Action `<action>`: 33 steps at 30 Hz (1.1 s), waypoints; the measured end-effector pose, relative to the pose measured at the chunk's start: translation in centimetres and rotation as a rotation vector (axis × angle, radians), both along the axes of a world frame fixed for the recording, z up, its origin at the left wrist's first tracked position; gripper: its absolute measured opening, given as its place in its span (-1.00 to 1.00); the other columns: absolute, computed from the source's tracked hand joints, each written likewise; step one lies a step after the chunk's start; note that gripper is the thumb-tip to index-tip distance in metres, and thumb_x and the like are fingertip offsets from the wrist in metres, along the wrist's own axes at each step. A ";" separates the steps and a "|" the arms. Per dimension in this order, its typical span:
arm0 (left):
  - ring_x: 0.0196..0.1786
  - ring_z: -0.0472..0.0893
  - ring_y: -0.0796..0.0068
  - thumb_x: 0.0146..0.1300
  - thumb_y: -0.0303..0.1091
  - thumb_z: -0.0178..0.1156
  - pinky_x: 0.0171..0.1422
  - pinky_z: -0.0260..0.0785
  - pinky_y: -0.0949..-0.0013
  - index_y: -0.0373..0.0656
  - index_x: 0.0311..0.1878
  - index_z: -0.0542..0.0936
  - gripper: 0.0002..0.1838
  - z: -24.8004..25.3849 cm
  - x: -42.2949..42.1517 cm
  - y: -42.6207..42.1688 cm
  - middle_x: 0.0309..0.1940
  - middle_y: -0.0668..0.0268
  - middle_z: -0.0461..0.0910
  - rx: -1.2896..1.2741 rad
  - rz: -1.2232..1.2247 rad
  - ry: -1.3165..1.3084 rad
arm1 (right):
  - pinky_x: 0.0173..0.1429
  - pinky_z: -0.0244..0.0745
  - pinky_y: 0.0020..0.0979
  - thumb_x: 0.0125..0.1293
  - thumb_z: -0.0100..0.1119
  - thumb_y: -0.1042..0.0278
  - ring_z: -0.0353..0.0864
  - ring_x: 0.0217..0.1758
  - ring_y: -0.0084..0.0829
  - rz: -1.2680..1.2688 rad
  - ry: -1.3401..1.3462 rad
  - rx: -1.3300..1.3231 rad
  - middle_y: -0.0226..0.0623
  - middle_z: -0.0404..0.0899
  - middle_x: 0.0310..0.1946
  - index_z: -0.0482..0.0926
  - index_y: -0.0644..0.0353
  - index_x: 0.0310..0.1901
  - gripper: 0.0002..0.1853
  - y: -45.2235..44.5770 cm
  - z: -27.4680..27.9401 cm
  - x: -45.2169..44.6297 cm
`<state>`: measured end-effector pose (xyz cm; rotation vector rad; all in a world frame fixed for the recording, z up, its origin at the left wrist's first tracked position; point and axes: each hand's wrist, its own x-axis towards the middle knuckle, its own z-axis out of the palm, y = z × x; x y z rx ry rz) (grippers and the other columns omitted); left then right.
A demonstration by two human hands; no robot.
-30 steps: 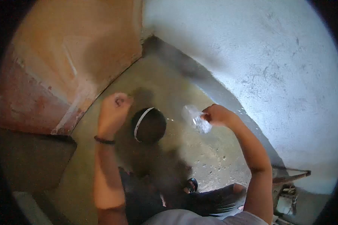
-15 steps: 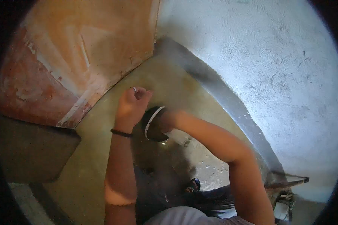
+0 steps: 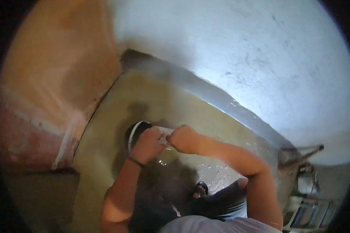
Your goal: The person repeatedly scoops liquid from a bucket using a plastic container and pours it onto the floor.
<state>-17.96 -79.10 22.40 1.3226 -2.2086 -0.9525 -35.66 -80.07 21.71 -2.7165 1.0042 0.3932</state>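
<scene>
My left hand, with a dark band on its wrist, is closed beside a black round container that has a white curved strip across it. My right hand is also closed and almost meets the left. Between the two sets of fingers stretches a pale, crumpled, see-through piece, possibly plastic; both hands grip it. The hands cover much of the container, so its contents are hidden.
A wet floor lies below, bounded by an orange-red wall at the left and a whitish wall at the right. My sandalled foot is near the bottom. A wooden piece and a rack stand at the lower right.
My right hand has come in from the right with the pale piece, passing over the container. My left hand has lowered and now grips the piece too. The view has shifted.
</scene>
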 end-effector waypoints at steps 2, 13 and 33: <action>-0.24 0.46 0.16 -0.09 -0.29 0.26 -0.16 0.31 0.20 -0.17 -0.39 0.61 -0.80 -0.9 -1.5 0.3 -0.39 0.16 0.48 -0.058 -0.073 -0.114 | -0.33 0.43 -0.18 0.15 0.02 0.24 0.59 -0.44 -0.18 -0.047 -0.024 0.016 -0.21 0.57 -0.55 0.55 0.11 -0.34 -0.83 1.2 -2.2 -2.1; -0.26 0.40 0.20 -0.17 -0.24 0.31 -0.14 0.15 0.14 -0.09 -0.62 0.60 -0.85 -2.4 -5.8 3.2 -0.42 0.28 0.47 -0.343 -0.211 -0.277 | -0.35 0.44 -0.25 0.08 0.08 0.22 0.61 -0.39 -0.25 -0.222 -0.106 0.117 -0.30 0.59 -0.55 0.59 0.05 -0.52 -0.83 5.3 -4.0 -5.1; -0.05 0.46 0.13 0.26 -0.22 0.07 0.03 0.29 0.23 -0.36 0.05 0.42 -0.59 4.6 8.2 10.1 -0.05 0.04 0.48 0.639 0.333 -0.578 | -0.49 0.22 -0.33 -0.07 0.24 0.29 0.46 -0.55 -0.50 -1.072 1.150 0.395 -0.54 0.49 -0.57 0.59 -0.03 -0.40 -0.87 8.7 -29.1 -43.2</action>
